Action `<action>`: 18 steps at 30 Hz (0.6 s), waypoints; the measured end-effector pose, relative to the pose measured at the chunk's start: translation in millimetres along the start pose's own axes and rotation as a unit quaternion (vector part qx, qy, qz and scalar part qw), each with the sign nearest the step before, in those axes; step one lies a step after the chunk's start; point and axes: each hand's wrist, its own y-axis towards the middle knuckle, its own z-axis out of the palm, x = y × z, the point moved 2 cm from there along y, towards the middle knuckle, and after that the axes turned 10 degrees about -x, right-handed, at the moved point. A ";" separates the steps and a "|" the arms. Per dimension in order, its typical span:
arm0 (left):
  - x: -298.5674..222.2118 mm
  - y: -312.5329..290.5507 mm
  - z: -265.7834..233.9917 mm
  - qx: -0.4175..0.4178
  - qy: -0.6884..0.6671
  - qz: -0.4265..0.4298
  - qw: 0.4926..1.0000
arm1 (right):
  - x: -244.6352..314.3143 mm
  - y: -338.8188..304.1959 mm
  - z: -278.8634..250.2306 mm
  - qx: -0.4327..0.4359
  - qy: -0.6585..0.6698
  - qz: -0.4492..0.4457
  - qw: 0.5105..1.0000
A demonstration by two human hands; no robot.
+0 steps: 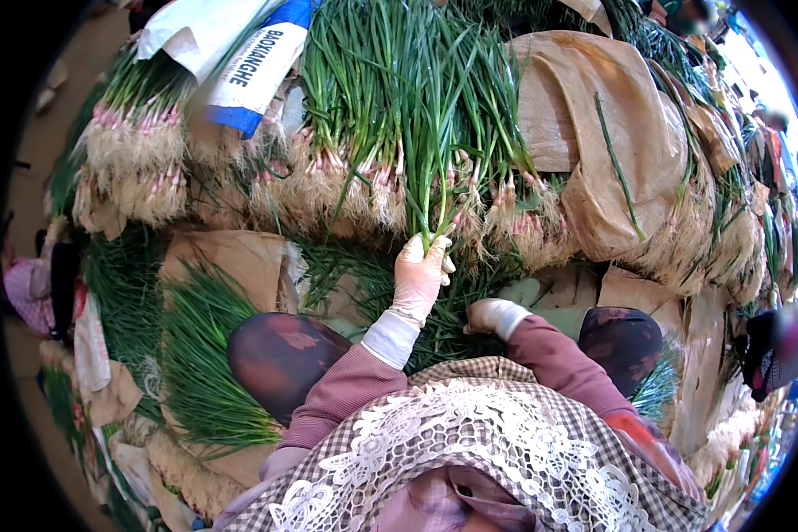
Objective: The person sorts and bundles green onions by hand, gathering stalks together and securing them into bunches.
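My left hand [421,277], in a pale glove, is closed around the lower ends of a few spring onions [427,191]. Their long green leaves point away from me, over the big row of spring onions behind. My right hand [488,316], also gloved, is low between my knees, beside a heap of loose green leaves [448,332]. Its fingers face down and are hidden, so I cannot tell whether they hold anything. Just beyond my left hand, the row's pinkish bulbs and pale stringy roots [363,191] hang towards me.
Brown paper [594,142] covers part of the row at right. A white and blue sack [257,71] lies over it at left. More green leaves [208,355] lie beside my left knee [284,359]. Other people sit at the far left and right edges.
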 end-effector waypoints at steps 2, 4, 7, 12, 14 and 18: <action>1.6 -2.3 -1.6 -0.014 0.013 -0.030 0.999 | -4.1 -18.6 -19.4 -0.068 0.383 -0.022 0.921; 4.4 -5.3 2.0 0.009 0.020 -0.054 0.998 | -4.9 -32.5 -44.0 -0.079 0.765 -0.169 0.617; 6.2 -7.1 9.4 0.053 0.043 -0.060 0.996 | -2.5 -18.3 -65.1 -0.270 0.647 -0.185 0.688; 0.9 -2.2 0.6 0.008 0.021 -0.035 0.999 | -17.5 -7.2 -39.8 -0.125 -0.091 0.153 0.976; 2.0 -3.1 -1.7 0.030 0.031 -0.083 0.996 | -15.3 -15.4 -33.1 -0.040 -0.006 0.021 0.999; 7.3 -8.6 4.1 0.039 0.037 -0.101 0.993 | -0.8 -26.6 -63.6 -0.237 0.695 -0.120 0.669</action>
